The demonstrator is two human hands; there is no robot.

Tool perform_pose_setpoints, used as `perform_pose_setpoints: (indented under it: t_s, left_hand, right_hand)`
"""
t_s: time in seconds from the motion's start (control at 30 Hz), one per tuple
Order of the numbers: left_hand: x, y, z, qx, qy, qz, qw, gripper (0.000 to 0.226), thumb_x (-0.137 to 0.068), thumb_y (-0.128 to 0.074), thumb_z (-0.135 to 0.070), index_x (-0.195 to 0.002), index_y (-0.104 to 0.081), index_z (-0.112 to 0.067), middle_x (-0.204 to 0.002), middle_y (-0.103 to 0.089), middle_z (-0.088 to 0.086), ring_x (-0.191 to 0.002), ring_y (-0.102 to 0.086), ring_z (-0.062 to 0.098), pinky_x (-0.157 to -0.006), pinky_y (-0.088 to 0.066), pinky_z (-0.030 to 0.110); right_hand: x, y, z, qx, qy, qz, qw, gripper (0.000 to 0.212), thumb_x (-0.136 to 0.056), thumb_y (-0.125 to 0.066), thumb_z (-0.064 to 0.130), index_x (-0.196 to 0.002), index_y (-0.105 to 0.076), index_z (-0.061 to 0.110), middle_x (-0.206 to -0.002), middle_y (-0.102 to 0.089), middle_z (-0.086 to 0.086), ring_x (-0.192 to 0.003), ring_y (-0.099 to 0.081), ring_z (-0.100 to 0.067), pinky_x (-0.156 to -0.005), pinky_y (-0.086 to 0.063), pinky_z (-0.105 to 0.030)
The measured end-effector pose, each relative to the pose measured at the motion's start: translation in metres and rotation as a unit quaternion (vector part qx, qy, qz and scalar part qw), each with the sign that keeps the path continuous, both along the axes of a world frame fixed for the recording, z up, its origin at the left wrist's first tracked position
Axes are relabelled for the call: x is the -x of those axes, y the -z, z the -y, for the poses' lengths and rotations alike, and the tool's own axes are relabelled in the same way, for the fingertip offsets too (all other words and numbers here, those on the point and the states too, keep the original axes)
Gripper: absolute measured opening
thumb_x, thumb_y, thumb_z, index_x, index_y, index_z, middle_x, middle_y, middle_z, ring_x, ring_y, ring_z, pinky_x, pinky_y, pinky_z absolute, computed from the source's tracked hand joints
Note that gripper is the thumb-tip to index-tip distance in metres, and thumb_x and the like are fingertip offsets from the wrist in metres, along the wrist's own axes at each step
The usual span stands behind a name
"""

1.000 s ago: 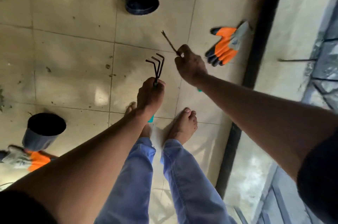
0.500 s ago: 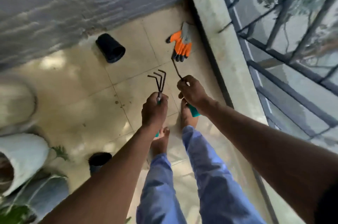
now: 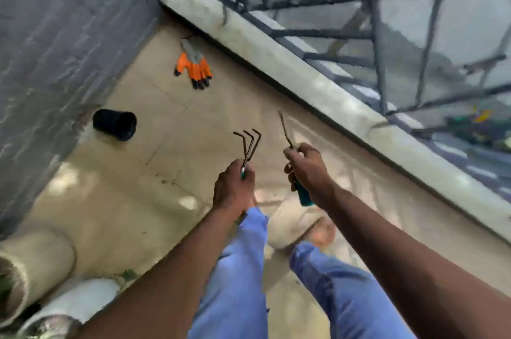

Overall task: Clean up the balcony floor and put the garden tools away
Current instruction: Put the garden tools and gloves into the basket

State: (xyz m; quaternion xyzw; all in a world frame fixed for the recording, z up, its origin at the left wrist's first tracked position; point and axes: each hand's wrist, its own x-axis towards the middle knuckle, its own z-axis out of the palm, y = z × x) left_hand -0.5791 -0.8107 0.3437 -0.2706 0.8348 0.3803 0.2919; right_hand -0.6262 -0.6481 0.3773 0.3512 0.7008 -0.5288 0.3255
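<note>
My left hand (image 3: pixel 233 189) grips a small three-pronged hand rake (image 3: pixel 249 145) by its handle, prongs pointing up and away. My right hand (image 3: pixel 308 170) grips a second thin metal tool (image 3: pixel 286 130) with a teal handle (image 3: pixel 302 196) that sticks out below my fist. Both tools are held above the beige tiled balcony floor (image 3: pixel 171 172). An orange and grey garden glove (image 3: pixel 195 66) lies on the floor near the far corner. A black plastic pot (image 3: pixel 116 124) lies on its side by the grey wall.
A grey brick wall (image 3: pixel 60 34) runs along the left. A concrete kerb (image 3: pixel 318 84) with a metal railing (image 3: pixel 381 34) borders the right. Pale planters (image 3: pixel 36 264) sit at the lower left. My legs in blue trousers (image 3: pixel 237 278) and a bare foot (image 3: pixel 320 233) are below my hands.
My view has swung round, so the wall, railing and planters now show. Both hands still hold their tools, now closer to my body. One foot has lifted in a step.
</note>
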Motion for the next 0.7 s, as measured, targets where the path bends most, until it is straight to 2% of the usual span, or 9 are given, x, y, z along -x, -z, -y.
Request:
perform_pose_setpoints:
  t_s: [0.17, 0.27, 0.4, 0.5, 0.6, 0.7]
  left_hand:
    - [-0.011, -0.004, -0.081, -0.02, 0.123, -0.01, 0.992, 0.033, -0.093, -0.043, -0.044, -0.104, -0.068, -0.026, -0.101, -0.074, 0.004, -0.094, -0.064, 0.034, -0.078, -0.049, 0.037]
    - [-0.032, -0.011, -0.138, -0.015, 0.169, -0.032, 0.985, 0.027, -0.093, -0.046, -0.042, -0.098, -0.069, -0.028, -0.092, -0.072, 0.003, -0.09, -0.063, 0.035, -0.082, -0.053, 0.04]
    - [-0.08, -0.024, -0.22, -0.012, 0.254, -0.051, 0.966, 0.022, -0.099, -0.052, -0.036, -0.099, -0.07, -0.024, -0.091, -0.072, 0.005, -0.09, -0.063, 0.035, -0.073, -0.047, 0.037]
    - [-0.121, -0.033, -0.277, -0.029, 0.32, -0.046, 0.946, 0.019, -0.098, -0.054, -0.039, -0.091, -0.067, -0.028, -0.083, -0.067, -0.002, -0.088, -0.063, 0.03, -0.07, -0.042, 0.035]
    - [-0.158, -0.038, -0.333, -0.051, 0.368, -0.038, 0.927, 0.019, -0.098, -0.055, -0.04, -0.092, -0.068, -0.029, -0.081, -0.068, -0.003, -0.086, -0.064, 0.027, -0.075, -0.047, 0.037]
    - [-0.189, -0.036, -0.389, -0.061, 0.412, -0.034, 0.908, 0.025, -0.095, -0.052, -0.046, -0.099, -0.073, -0.033, -0.091, -0.071, 0.001, -0.092, -0.064, 0.028, -0.079, -0.046, 0.036]
  right_hand:
    - [-0.057, -0.004, -0.082, 0.011, 0.105, -0.025, 0.994, 0.013, -0.098, -0.057, 0.025, -0.1, -0.056, 0.012, -0.072, -0.057, -0.011, -0.048, -0.048, -0.019, -0.043, -0.041, -0.027]
    - [-0.098, -0.008, -0.136, 0.018, 0.162, -0.044, 0.986, 0.012, -0.1, -0.055, 0.025, -0.102, -0.055, 0.013, -0.076, -0.058, -0.013, -0.05, -0.05, -0.018, -0.043, -0.042, -0.027]
    - [-0.164, -0.019, -0.212, 0.011, 0.251, -0.05, 0.967, 0.012, -0.099, -0.051, 0.025, -0.102, -0.056, 0.014, -0.077, -0.061, -0.013, -0.053, -0.051, -0.02, -0.045, -0.044, -0.03]
    - [-0.222, -0.027, -0.269, 0.001, 0.296, -0.049, 0.954, 0.016, -0.099, -0.048, 0.026, -0.104, -0.057, 0.014, -0.078, -0.063, -0.012, -0.058, -0.053, -0.023, -0.049, -0.045, -0.033]
    - [-0.282, -0.026, -0.323, 0.002, 0.359, -0.055, 0.932, 0.017, -0.101, -0.047, 0.027, -0.105, -0.057, 0.013, -0.078, -0.063, -0.013, -0.057, -0.052, -0.023, -0.048, -0.044, -0.033]
    - [-0.337, -0.018, -0.371, 0.017, 0.434, -0.045, 0.899, 0.018, -0.103, -0.046, 0.026, -0.109, -0.06, 0.015, -0.078, -0.061, -0.014, -0.052, -0.048, -0.022, -0.043, -0.039, -0.025]
